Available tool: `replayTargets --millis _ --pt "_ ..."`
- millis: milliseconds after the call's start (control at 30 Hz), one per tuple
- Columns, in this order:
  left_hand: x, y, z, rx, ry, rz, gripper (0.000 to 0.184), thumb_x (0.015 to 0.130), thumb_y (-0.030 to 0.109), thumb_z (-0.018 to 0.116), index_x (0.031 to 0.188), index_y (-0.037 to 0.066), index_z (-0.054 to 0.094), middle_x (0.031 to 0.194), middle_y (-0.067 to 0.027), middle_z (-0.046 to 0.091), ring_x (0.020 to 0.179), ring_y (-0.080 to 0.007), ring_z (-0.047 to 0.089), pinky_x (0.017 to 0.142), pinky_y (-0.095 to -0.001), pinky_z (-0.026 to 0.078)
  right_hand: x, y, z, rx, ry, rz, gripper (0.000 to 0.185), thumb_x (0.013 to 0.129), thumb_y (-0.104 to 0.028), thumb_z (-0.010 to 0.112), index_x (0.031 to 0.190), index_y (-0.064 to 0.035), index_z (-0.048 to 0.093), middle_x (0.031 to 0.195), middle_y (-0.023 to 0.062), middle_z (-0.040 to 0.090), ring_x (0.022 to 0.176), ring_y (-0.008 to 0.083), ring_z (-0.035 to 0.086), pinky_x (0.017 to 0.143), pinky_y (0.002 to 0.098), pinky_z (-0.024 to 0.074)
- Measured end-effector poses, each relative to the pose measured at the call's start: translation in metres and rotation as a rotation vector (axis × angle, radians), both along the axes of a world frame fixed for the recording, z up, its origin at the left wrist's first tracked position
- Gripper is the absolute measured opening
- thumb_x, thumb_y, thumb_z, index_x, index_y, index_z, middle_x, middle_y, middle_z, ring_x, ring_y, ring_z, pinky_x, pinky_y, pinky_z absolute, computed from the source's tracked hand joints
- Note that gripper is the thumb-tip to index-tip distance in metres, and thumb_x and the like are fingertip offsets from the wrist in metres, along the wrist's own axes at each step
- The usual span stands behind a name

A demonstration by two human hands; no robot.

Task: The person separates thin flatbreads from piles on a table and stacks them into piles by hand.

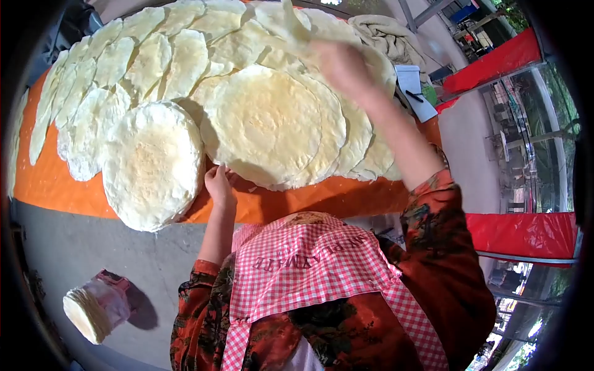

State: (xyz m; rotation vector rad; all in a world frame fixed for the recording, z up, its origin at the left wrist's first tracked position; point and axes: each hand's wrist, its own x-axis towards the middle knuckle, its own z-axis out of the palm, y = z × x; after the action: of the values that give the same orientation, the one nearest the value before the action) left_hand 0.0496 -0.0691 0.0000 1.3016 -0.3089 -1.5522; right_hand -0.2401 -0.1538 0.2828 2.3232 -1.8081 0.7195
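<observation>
Large thin round flatbreads lie overlapping across the orange-covered table (297, 199). My left hand (221, 184) is closed, with its fingertips at the near edge of a big round flatbread (263, 120). Just left of that hand stands a thick stack of pale flatbreads (151, 161), hanging slightly over the table's near edge. My right hand (341, 69) is stretched far over the spread and is blurred by motion. At its fingers a flatbread (292, 26) is lifted and folded, seemingly gripped by its edge.
Beyond my right arm lie an open notebook (416, 89) with a dark pen and a crumpled beige cloth (391, 38). Another stack of flatbreads (86, 314) in plastic sits low on the left. Red-covered barriers (520, 235) stand at the right.
</observation>
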Motion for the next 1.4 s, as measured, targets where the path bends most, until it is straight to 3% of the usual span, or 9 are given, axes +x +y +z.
replayTargets --millis 200,267,500,600,800,967,1167,1267,1400 --pt "-0.007 -0.010 0.022 -0.016 0.102 -0.033 0.009 0.092 0.015 0.054 0.087 0.007 0.056 0.078 -0.0017 0.058 0.067 -0.0135 0.057 0.062 -0.0282 0.051 0.087 0.052 -0.200 0.302 -0.284 0.040 0.023 0.087 -0.009 0.051 0.106 -0.0078 0.064 0.089 0.0188 0.066 0.082 0.0349 0.065 0.070 0.0433 0.0513" --pt "-0.004 -0.010 0.025 -0.011 0.150 -0.062 0.010 0.093 0.015 0.052 0.086 0.009 0.056 0.077 -0.0003 0.058 0.066 -0.0130 0.056 0.063 -0.0289 0.052 0.096 0.066 -0.236 0.479 -0.079 -0.007 0.026 0.085 -0.006 0.050 0.106 -0.0068 0.064 0.088 0.0190 0.066 0.082 0.0355 0.065 0.071 0.0448 0.0508" --pt "0.003 -0.013 0.016 -0.054 0.289 -0.066 0.020 0.093 0.016 0.044 0.103 0.005 0.058 0.096 -0.0059 0.062 0.087 -0.0214 0.061 0.077 -0.0417 0.054 0.108 0.060 -0.177 0.548 -0.147 -0.039 0.033 0.079 -0.001 0.049 0.108 -0.0069 0.064 0.088 0.0194 0.067 0.082 0.0359 0.065 0.070 0.0463 0.0497" --pt "-0.003 -0.015 0.031 0.060 0.312 -0.029 0.017 0.092 0.014 0.046 0.103 0.006 0.056 0.094 -0.0048 0.060 0.084 -0.0179 0.060 0.070 -0.0337 0.053 0.125 0.067 -0.196 0.576 -0.141 -0.080 0.029 0.080 -0.002 0.049 0.105 -0.0051 0.063 0.086 0.0191 0.067 0.082 0.0359 0.065 0.071 0.0457 0.0499" --pt "-0.003 -0.014 0.039 -0.083 0.154 -0.172 0.018 0.089 0.010 0.053 0.107 0.007 0.054 0.101 -0.0044 0.059 0.087 -0.0189 0.060 0.070 -0.0360 0.053 0.122 0.071 -0.212 0.565 -0.222 -0.019 0.020 0.083 -0.012 0.059 0.100 -0.0021 0.062 0.083 0.0185 0.066 0.076 0.0331 0.065 0.070 0.0420 0.0511" --pt "-0.010 -0.006 0.050 -0.137 -0.019 -0.294 0.046 0.076 -0.011 0.057 0.119 0.005 0.046 0.109 -0.0085 0.058 0.095 -0.0220 0.060 0.079 -0.0347 0.054 0.109 0.057 -0.229 0.731 -0.387 -0.082 0.030 0.081 -0.027 0.067 0.097 -0.0014 0.063 0.082 0.0178 0.066 0.077 0.0334 0.065 0.071 0.0416 0.0510" --pt "-0.013 0.000 0.038 -0.237 0.074 -0.259 0.058 0.074 -0.016 0.049 0.127 0.006 0.038 0.115 -0.0119 0.053 0.100 -0.0258 0.058 0.080 -0.0347 0.054 0.101 0.054 -0.235 0.734 -0.392 -0.088 0.035 0.082 -0.034 0.066 0.093 -0.0012 0.064 0.080 0.0161 0.067 0.074 0.0290 0.065 0.067 0.0407 0.0516" --pt "-0.012 0.003 0.043 -0.234 0.101 -0.282 0.059 0.075 -0.016 0.047 0.128 0.007 0.037 0.120 -0.0131 0.051 0.102 -0.0270 0.058 0.079 -0.0355 0.054 0.100 0.053 -0.238 0.823 -0.445 -0.115 0.031 0.083 -0.026 0.066 0.100 0.0009 0.063 0.084 0.0164 0.067 0.071 0.0268 0.064 0.068 0.0382 0.0520" --pt "-0.010 0.005 0.040 -0.182 0.199 -0.255 0.053 0.077 -0.015 0.046 0.125 0.005 0.040 0.120 -0.0128 0.052 0.102 -0.0255 0.058 0.077 -0.0347 0.054 0.103 0.054 -0.231 0.778 -0.370 -0.144 0.032 0.084 -0.031 0.063 0.095 -0.0012 0.064 0.083 0.0181 0.066 0.075 0.0314 0.064 0.068 0.0412 0.0515"
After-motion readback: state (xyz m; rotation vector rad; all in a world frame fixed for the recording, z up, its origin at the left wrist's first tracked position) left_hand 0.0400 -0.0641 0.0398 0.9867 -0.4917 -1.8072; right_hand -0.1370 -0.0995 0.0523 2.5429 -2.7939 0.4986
